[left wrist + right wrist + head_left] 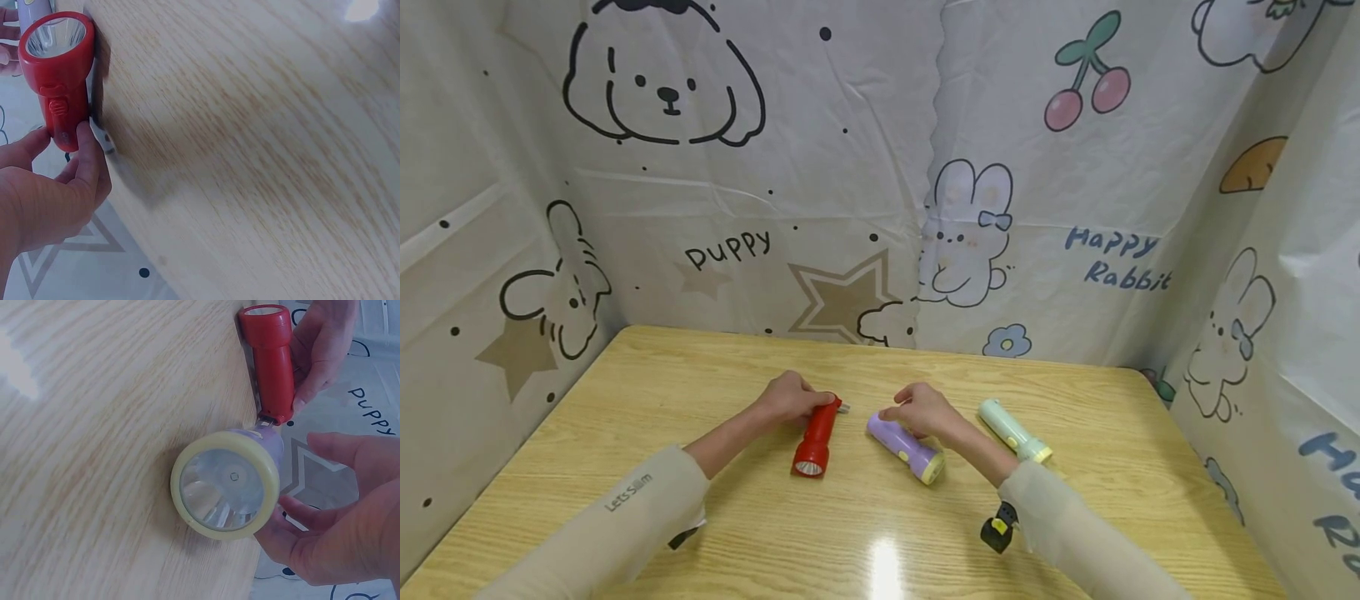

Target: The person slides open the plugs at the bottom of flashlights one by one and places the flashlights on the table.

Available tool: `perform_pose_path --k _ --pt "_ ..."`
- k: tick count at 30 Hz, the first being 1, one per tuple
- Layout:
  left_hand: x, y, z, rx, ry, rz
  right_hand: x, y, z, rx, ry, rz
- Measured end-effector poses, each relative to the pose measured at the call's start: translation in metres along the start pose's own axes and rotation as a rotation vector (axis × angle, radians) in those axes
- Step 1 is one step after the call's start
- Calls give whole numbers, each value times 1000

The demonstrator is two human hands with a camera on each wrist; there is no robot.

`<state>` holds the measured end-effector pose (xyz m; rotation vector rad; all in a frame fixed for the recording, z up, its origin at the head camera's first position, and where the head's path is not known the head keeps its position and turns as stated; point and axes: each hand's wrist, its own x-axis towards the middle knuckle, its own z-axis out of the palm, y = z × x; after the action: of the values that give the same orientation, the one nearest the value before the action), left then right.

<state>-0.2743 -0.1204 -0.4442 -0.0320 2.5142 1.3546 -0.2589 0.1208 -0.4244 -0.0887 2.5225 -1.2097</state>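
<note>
A red flashlight point(817, 435) lies on the wooden table, its lens toward me. My left hand point(787, 398) pinches its tail end between thumb and fingers, as the left wrist view also shows. Metal plug prongs point(844, 408) stick out of that tail. To its right lies a purple flashlight point(897, 440), its pale yellow lens ring point(270, 487) toward me and slightly right. Over its tail half hovers my right hand point(922, 410), thumb and fingers spread apart. The fingertips come close to the purple body; whether they touch it I cannot tell.
A mint green flashlight point(1003, 423) with a yellow head lies right of my right hand, partly behind the forearm. Printed cloth point(820, 183) walls the table point(760, 533) at the back and both sides. A black wrist device point(997, 533) hangs under the right sleeve.
</note>
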Motion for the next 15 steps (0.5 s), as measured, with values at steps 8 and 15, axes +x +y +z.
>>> perform_pose_path --k 8,15 --pt "1 -1 0 14 10 -14 -1 1 1 -64 -10 -10" --pt "1 0 0 9 12 -16 0 5 4 -152 -8 -11"
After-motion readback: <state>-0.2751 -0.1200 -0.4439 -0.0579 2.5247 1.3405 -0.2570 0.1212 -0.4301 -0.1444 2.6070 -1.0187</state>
